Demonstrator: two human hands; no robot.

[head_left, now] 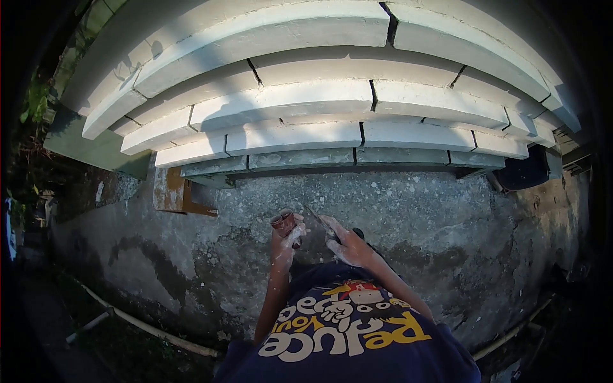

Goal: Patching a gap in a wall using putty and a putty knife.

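My left hand (283,246), dusted with white powder, is closed around a reddish-brown thing (281,221) with two round openings side by side; its exact kind is too small to make out. To its right, my right hand (348,244), also whitened, grips a thin flat-bladed tool (313,214), which looks like a scraper. Its tip points up and left, close to the reddish-brown thing. Both hands are in front of my dark blue printed shirt (345,319), above the grey floor.
Ahead rise several stepped rows of white slabs (294,99) with dark gaps between them. An orange-brown wooden stand (171,195) sits at their left end, and a dark rounded object (525,171) at their right. Rough concrete floor (415,204) lies below. A pale pole (153,332) runs behind me, lower left.
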